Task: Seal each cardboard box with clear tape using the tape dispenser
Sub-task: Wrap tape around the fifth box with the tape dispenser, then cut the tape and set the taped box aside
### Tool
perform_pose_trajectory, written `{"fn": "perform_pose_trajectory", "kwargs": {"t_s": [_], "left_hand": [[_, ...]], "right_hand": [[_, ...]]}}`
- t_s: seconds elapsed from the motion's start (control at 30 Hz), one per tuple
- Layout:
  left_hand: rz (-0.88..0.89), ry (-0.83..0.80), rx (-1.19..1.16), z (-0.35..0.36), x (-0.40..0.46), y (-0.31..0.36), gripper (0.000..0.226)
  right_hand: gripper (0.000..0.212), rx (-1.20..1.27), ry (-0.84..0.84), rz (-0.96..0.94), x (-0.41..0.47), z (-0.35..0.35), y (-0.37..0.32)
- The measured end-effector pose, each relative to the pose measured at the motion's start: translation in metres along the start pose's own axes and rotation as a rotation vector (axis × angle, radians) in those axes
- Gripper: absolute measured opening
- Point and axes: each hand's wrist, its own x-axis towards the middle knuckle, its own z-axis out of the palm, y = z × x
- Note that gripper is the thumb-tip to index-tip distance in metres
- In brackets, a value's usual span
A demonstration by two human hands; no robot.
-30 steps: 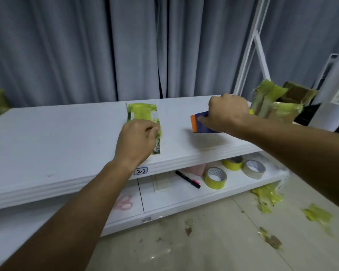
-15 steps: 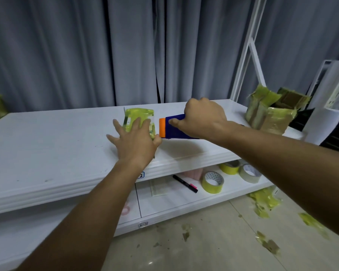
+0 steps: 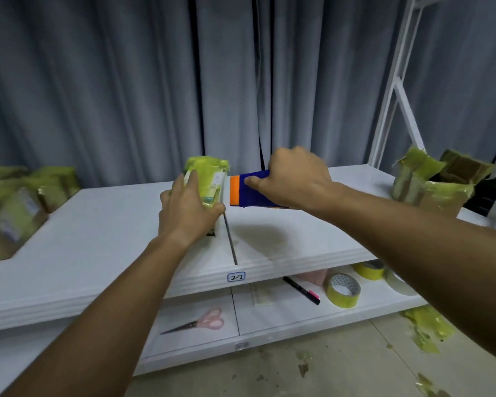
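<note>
A small cardboard box [image 3: 209,179] wrapped in yellow-green tape stands tilted up on the white shelf top [image 3: 98,242]. My left hand [image 3: 188,209] grips it from the near side, fingers over its front and thumb at its right edge. My right hand [image 3: 295,179] holds the blue and orange tape dispenser [image 3: 245,191], whose orange end sits right beside the box's right side. Whether the dispenser touches the box is unclear.
Taped boxes [image 3: 15,207] pile at the shelf's left; an open taped box [image 3: 435,184] stands at its right end. The lower shelf holds pink scissors [image 3: 204,323], a marker [image 3: 301,290] and yellow tape rolls [image 3: 343,290]. Tape scraps [image 3: 427,330] litter the floor.
My left hand has lifted the box from lying flat to standing tilted. My right hand has brought the dispenser leftward, up against the box's right side.
</note>
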Motion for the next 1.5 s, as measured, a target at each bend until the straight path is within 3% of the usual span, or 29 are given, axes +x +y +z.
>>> {"fn": "perform_pose_trajectory", "kwargs": {"t_s": [0.27,0.4,0.53,0.67,0.77,0.93,1.07,1.5], "left_hand": [[-0.112,0.082,0.034,-0.077,-0.008,-0.092,0.05],[-0.131,0.176,0.057,-0.111,-0.017,-0.137,0.054],[-0.147,0.24,0.113,-0.134,-0.009,-0.186,0.043],[-0.196,0.2,0.172,-0.146,0.002,-0.23,0.06],[-0.2,0.178,0.229,-0.146,0.008,-0.256,0.051],[-0.22,0.053,0.368,-0.135,0.013,-0.283,0.057],[-0.192,0.087,0.399,-0.127,0.02,-0.288,0.042],[-0.168,0.004,0.628,-0.126,0.026,-0.272,0.049]], "right_hand": [[0.05,0.174,0.019,-0.121,0.023,0.009,-0.102],[0.05,0.259,-0.008,-0.17,0.03,0.024,-0.156],[0.051,0.297,-0.031,-0.206,0.038,0.042,-0.202],[0.052,0.332,-0.059,-0.205,0.051,0.065,-0.237],[0.052,0.35,-0.078,-0.194,0.061,0.082,-0.258],[0.047,0.341,-0.113,-0.184,0.074,0.11,-0.276],[0.047,0.326,-0.131,-0.163,0.081,0.126,-0.281],[0.051,0.295,-0.152,-0.16,0.08,0.12,-0.247]]}}
